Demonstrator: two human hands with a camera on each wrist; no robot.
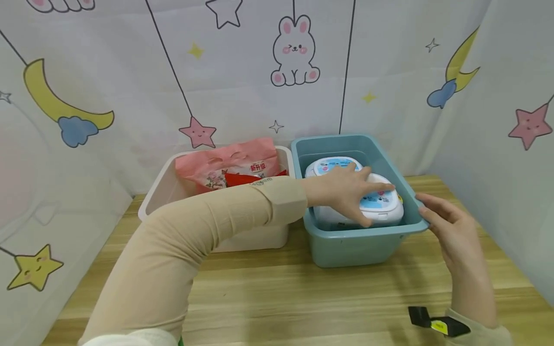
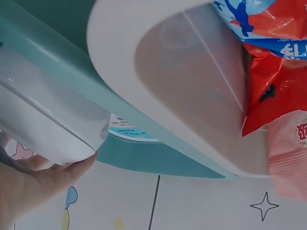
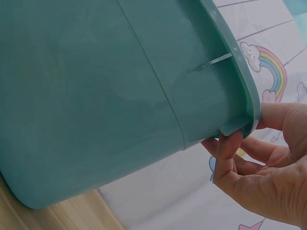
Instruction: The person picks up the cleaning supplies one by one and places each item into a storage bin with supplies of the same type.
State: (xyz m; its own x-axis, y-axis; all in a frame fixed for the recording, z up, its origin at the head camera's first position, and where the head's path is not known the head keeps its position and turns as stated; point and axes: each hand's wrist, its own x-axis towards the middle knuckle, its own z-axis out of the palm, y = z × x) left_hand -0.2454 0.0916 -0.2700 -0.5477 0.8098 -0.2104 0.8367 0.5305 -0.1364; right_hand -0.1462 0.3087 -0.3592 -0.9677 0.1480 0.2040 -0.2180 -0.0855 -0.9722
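Note:
My left hand (image 1: 344, 192) reaches across into the teal bin (image 1: 350, 247). Its fingers and thumb are spread around the lid of a white box (image 1: 381, 204) with a blue label. In the left wrist view that hand (image 2: 41, 182) grips the box (image 2: 57, 120) at its edge. Behind it in the bin lies a second white box (image 1: 324, 166) with a similar lid, partly covered by the hand. My right hand (image 1: 452, 228) pinches the bin's right front corner; the right wrist view shows thumb and fingers (image 3: 225, 158) on the rim.
To the left stands a white bin (image 1: 166, 190) holding a pink bag (image 1: 229, 161) and a red package (image 2: 273, 91), partly hidden by my left sleeve. Both bins stand on a wooden table (image 1: 277, 298). A patterned white curtain (image 1: 242, 86) hangs close behind.

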